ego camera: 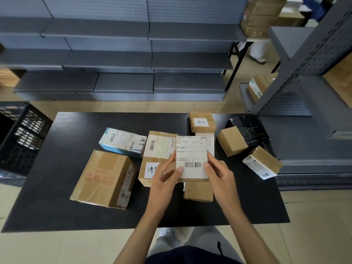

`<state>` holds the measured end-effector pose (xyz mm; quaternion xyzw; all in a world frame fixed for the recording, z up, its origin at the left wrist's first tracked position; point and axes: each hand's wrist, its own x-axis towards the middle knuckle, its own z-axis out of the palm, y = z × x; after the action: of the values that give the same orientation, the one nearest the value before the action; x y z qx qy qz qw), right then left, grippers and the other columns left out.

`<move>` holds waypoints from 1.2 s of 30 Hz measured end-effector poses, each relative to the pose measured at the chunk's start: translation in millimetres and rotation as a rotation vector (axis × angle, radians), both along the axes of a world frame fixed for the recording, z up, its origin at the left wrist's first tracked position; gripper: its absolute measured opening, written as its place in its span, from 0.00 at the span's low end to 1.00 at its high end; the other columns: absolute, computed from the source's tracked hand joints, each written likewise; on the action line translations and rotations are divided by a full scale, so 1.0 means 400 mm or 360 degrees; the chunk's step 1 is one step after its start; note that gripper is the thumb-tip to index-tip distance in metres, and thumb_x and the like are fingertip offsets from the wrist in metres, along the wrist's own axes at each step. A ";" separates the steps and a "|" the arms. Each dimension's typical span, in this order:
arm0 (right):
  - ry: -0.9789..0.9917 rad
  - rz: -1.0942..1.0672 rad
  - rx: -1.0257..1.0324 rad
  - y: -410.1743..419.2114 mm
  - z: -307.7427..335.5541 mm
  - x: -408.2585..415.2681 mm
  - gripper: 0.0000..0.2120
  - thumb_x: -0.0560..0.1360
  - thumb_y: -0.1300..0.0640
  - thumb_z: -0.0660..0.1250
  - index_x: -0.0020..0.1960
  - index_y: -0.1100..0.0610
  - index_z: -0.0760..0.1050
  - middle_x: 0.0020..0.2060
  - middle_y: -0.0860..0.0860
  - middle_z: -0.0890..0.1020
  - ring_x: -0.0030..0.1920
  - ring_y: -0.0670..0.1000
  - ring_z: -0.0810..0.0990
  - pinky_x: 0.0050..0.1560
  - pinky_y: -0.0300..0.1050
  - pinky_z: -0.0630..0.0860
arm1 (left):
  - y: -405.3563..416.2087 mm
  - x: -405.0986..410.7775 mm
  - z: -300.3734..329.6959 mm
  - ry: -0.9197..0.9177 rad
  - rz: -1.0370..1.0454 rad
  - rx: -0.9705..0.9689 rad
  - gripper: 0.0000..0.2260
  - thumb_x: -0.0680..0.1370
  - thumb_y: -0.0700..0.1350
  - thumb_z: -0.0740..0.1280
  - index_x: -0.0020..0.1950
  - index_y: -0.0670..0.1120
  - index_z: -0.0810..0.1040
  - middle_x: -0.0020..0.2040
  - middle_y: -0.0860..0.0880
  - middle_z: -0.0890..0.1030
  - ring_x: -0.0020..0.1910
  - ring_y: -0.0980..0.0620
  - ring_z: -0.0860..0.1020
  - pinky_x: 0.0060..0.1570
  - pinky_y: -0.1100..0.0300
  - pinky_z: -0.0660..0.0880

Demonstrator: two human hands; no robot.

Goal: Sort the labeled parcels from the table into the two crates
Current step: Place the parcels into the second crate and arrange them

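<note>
Both my hands hold a small flat parcel (pixel 191 155) with a white shipping label and barcode, raised above the black table (pixel 76 216). My left hand (pixel 165 178) grips its left edge with the thumb on the label. My right hand (pixel 219 176) grips its right edge. Several other parcels lie on the table: a large brown box (pixel 102 178), a blue-white box (pixel 122 141), a taped brown box (pixel 158 149) with a handwritten label, a small box (pixel 202 121) with a handwritten label, a plain box (pixel 231 141) and a labelled box (pixel 263 162). A brown parcel (pixel 198 191) lies under the held one.
A black plastic crate (pixel 21 134) stands on the floor left of the table. A black carton (pixel 249 128) lies at the table's back right corner. Grey shelving (pixel 133 60) runs behind the table, and another shelf unit (pixel 304 92) stands at the right.
</note>
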<state>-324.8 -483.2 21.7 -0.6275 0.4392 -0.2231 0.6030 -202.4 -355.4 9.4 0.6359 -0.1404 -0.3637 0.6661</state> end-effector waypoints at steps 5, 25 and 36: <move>0.0016 0.0202 -0.0256 -0.065 0.019 -0.003 0.13 0.81 0.52 0.67 0.64 0.40 0.79 0.63 0.38 0.77 0.64 0.38 0.76 0.64 0.43 0.77 | -0.023 -0.002 -0.007 0.0189 0.0236 -0.0011 0.22 0.78 0.49 0.71 0.72 0.59 0.76 0.66 0.58 0.82 0.66 0.55 0.80 0.58 0.50 0.82; 0.0890 0.1517 -0.1385 -0.306 -0.053 -0.056 0.19 0.81 0.45 0.62 0.70 0.47 0.73 0.65 0.45 0.77 0.63 0.47 0.76 0.56 0.44 0.76 | 0.077 -0.162 0.030 0.0074 0.1180 0.0247 0.19 0.79 0.52 0.70 0.70 0.58 0.77 0.60 0.50 0.85 0.63 0.47 0.83 0.57 0.47 0.82; 0.0537 0.1843 -0.1586 0.011 0.028 0.127 0.16 0.81 0.45 0.64 0.68 0.46 0.73 0.61 0.42 0.78 0.58 0.44 0.78 0.53 0.41 0.78 | 0.411 -0.228 0.050 -0.0022 0.1692 0.0143 0.17 0.79 0.50 0.70 0.68 0.53 0.79 0.65 0.50 0.83 0.64 0.45 0.81 0.59 0.42 0.79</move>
<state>-273.9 -478.9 33.1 -0.9788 -0.0242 0.0545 0.1957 -293.5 -191.0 29.3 0.6495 0.2125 0.0227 0.7297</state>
